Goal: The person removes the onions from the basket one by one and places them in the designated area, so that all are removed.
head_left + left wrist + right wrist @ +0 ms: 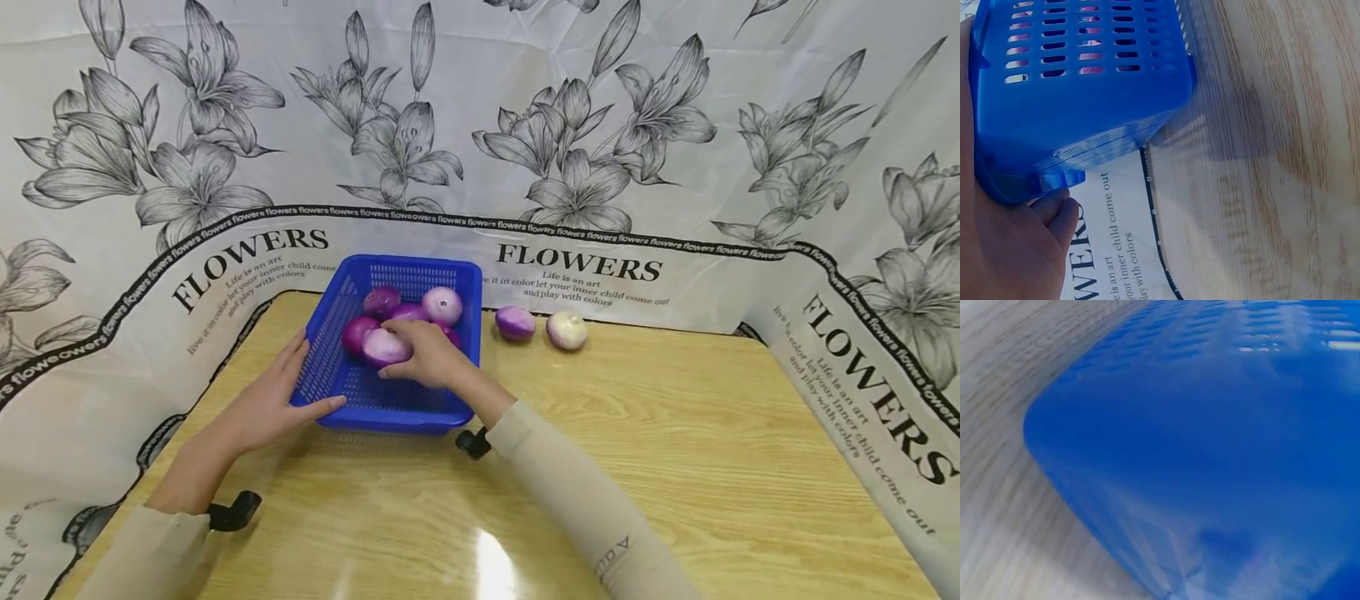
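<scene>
A blue plastic basket [397,419] with slotted walls stands on the table with several red onions in it. My right hand [433,357] reaches over the front right of the basket and grips a purple-and-white onion [386,348] between thumb and fingers. Other onions, such as a pale-topped one [442,306] and a dark purple one [358,335], lie around it. At the basket's front left corner, my left hand [266,404] holds the rim. In the left wrist view, fingertips [1065,219] curl beneath that rim. Only the basket's wall [1210,437] fills most of the right wrist view.
Two peeled-looking onions, one purple [515,323] and one whitish [567,331], sit on the wooden table [675,450] right of the basket. A flower-printed cloth [585,192] hangs around the back and sides. Black wrist-camera mounts [234,511] stick out from both wrists.
</scene>
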The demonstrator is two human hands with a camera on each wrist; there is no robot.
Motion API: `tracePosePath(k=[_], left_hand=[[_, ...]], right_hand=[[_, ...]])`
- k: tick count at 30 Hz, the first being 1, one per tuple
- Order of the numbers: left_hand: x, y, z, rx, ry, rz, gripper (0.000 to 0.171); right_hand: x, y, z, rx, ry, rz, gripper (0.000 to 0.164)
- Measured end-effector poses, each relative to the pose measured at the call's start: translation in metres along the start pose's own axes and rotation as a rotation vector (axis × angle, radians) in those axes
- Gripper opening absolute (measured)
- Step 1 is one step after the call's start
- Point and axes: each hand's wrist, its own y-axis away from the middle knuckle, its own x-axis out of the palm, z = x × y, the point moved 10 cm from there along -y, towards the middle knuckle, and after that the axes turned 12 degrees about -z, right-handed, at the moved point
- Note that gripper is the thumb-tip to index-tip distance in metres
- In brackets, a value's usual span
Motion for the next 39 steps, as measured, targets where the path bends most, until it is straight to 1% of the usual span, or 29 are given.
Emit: tracePosePath(k=[3,6,10,14,20,25,32,35,39], left_hand=[[0.001,0.0,0.0,-0.001,0.002,0.001,0.116],[0.001,0.0,0.001,0.0,0.004,-0.003,0.115],[0.001,0.001,0.003,0.002,0.004,-0.006,0.115],[0.001,0.002,0.003,0.004,0.004,-0.007,0.115],[0.002,0.002,0.002,0.007,0.006,-0.004,0.114],[0.002,0.001,0.004,0.002,0.002,-0.003,0.115],[0.001,-0.001,0.004,0.001,-0.001,0.001,0.116],[0.001,-0.001,0.003,0.003,-0.001,0.001,0.116],[0.002,0.0,0.004,-0.004,-0.003,0.003,0.116]], right_hand=[[-0.014,0.004,0.0,0.002,-0.036,-0.042,0.07],[-0.026,0.007,-0.001,-0.008,-0.055,-0.06,0.069],[-0.037,0.014,-0.003,0.001,-0.065,-0.057,0.07],[-0.046,0.019,-0.007,0.027,-0.078,-0.062,0.069],[-0.065,0.027,-0.01,0.034,-0.086,-0.055,0.069],[-0.08,0.031,-0.022,0.048,-0.091,-0.053,0.073],[-0.102,0.042,-0.049,0.117,-0.121,-0.074,0.072],[-0.11,0.047,-0.058,0.128,-0.156,-0.09,0.072],[-0.118,0.054,-0.065,0.116,-0.219,-0.111,0.071]])
